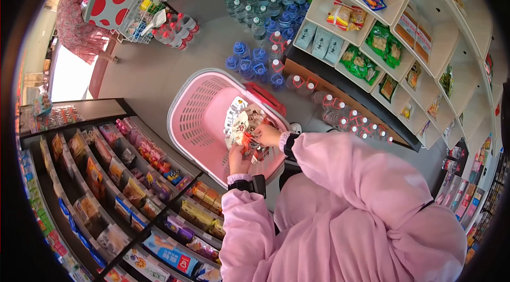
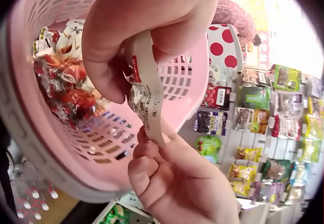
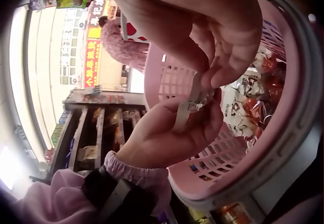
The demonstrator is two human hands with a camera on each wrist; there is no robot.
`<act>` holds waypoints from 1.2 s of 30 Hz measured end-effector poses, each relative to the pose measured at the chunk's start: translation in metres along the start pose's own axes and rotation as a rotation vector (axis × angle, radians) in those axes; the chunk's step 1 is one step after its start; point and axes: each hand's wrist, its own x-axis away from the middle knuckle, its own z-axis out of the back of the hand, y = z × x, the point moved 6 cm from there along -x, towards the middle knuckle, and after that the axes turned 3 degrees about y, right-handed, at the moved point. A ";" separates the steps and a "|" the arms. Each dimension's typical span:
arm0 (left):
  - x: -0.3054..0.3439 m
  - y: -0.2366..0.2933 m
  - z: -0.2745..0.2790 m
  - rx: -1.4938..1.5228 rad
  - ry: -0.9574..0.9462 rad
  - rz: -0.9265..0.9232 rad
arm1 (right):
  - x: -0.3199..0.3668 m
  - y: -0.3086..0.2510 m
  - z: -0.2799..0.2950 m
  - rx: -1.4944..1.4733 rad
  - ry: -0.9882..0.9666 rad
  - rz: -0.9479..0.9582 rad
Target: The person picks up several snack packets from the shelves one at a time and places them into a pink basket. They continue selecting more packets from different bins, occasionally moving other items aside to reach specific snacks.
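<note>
A small flat white snack packet (image 2: 147, 97) with dark print and a red mark is stretched between both hands over a pink shopping basket (image 1: 187, 114). My left hand (image 1: 240, 161) pinches one end of it, and the fingers of my right hand (image 1: 269, 136) grip the other. Seen from the right wrist, the packet (image 3: 187, 106) lies partly across the left palm, its far end hidden by fingers. Below the hands, several white packets (image 1: 235, 117) and red-brown clear-wrapped snacks (image 2: 71, 92) lie in the basket.
Shelves of packaged snacks (image 1: 98, 186) stand at the left, white tiered bins (image 1: 340, 16) at the right. Bottled water (image 1: 258, 27) covers the floor beyond the basket, with more bottles (image 1: 345, 114) beside it. A person in patterned clothing (image 1: 79, 21) is at the far left.
</note>
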 end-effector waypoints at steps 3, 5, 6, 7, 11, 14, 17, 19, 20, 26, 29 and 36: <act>-0.043 0.006 0.015 0.040 0.043 -0.021 | -0.025 -0.001 -0.004 0.073 0.001 -0.009; -0.071 0.013 0.024 0.057 0.098 -0.031 | -0.028 -0.016 0.000 0.112 -0.043 0.130; -0.080 0.018 0.018 0.081 0.068 -0.023 | -0.026 -0.023 0.004 0.095 -0.060 0.116; -0.088 0.025 0.012 0.115 0.054 -0.047 | -0.023 -0.030 0.007 0.082 -0.082 0.105; -0.097 0.040 -0.004 0.143 0.088 -0.102 | -0.017 -0.026 0.008 0.147 -0.119 0.174; -0.099 0.037 -0.003 0.148 0.155 -0.117 | 0.005 -0.031 0.013 0.164 -0.197 0.194; -0.083 0.031 -0.007 0.105 0.130 -0.086 | 0.034 -0.056 0.033 0.160 -0.322 0.371; -0.052 0.037 -0.027 -0.052 0.116 -0.129 | 0.046 -0.050 0.040 -0.081 -0.358 0.383; -0.033 0.044 -0.048 -0.152 0.043 -0.170 | 0.068 -0.071 0.066 -0.077 -0.415 0.353; 0.099 0.079 -0.207 -0.312 -0.284 -0.458 | 0.169 -0.105 0.217 -0.102 -0.285 0.527; 0.157 0.073 -0.303 -0.420 -0.519 -0.534 | 0.235 -0.109 0.295 -0.035 -0.119 0.562; 0.316 0.007 -0.503 -0.830 -1.160 -0.746 | 0.406 -0.115 0.463 0.133 0.447 0.656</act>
